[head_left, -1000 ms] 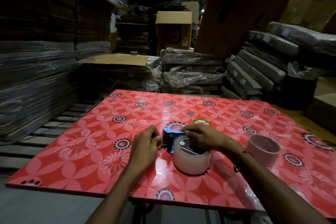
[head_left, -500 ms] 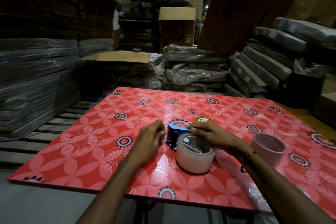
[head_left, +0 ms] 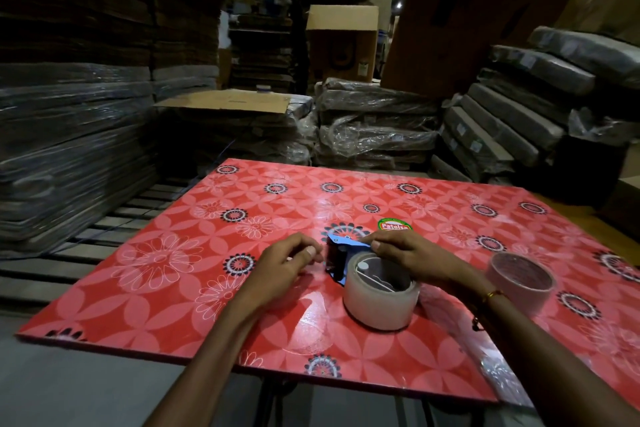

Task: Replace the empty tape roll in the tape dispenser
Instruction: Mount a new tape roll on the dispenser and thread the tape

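Observation:
A blue tape dispenser (head_left: 341,253) lies on the red flowered table (head_left: 173,274) with a full clear tape roll (head_left: 379,302) seated in it. My right hand (head_left: 405,255) presses on the dispenser's blue top just behind the roll. My left hand (head_left: 287,262) is pinched at the dispenser's cutter end, thumb and fingers together; whether a tape end is between them is too small to tell. An empty tape roll core (head_left: 519,282) stands on the table to the right of my right wrist.
Plastic-wrapped stacks (head_left: 374,128) and flattened cardboard piles (head_left: 69,135) ring the table's far and left sides. Cardboard boxes (head_left: 341,42) stand behind. A wooden pallet (head_left: 114,229) lies on the floor at left. The table's near edge is close to my body.
Both hands stay on the dispenser with almost no movement. The view has tilted slightly, shifting everything a little in the frame.

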### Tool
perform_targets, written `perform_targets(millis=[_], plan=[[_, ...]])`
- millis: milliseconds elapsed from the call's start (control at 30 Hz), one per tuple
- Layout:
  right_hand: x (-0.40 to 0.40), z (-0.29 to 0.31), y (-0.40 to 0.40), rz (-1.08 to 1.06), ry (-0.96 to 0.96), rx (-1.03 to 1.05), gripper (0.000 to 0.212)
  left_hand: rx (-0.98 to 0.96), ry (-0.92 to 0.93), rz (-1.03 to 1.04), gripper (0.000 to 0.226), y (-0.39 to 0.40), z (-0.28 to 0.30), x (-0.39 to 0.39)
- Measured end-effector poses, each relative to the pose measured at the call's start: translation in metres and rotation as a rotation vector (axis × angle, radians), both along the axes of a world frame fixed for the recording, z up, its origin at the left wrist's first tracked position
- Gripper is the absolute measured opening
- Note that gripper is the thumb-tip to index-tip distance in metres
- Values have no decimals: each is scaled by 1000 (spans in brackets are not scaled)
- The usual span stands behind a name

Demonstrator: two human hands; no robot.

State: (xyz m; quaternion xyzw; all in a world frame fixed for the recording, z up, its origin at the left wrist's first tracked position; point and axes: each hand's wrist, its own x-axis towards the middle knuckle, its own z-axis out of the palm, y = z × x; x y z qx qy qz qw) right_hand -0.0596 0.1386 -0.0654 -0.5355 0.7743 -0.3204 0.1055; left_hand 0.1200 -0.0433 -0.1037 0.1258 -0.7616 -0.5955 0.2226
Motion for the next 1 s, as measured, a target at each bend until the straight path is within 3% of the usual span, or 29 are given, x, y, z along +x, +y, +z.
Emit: perform_targets(millis=[67, 133, 167, 367, 467, 1000], plan=[[1, 0, -1, -3, -19, -7, 29, -267, -47, 81, 5, 1, -1, 1], [2, 0, -1, -5, -48, -6, 28, -605, -147, 153, 14, 5, -2, -1], [2, 1, -1, -12, -60, 3, 29, -667, -186, 177, 17, 7, -1, -3], [11, 11, -10, -52, -100, 94, 26, -602, -241, 233, 14, 15, 4, -12], [19, 17, -17, -36, -40, 144, 36, -570, -267, 227, 10, 18, 7, -14], [7, 16, -8, 78, 157, 82, 29, -548, -163, 62, 20, 6, 10, 2]])
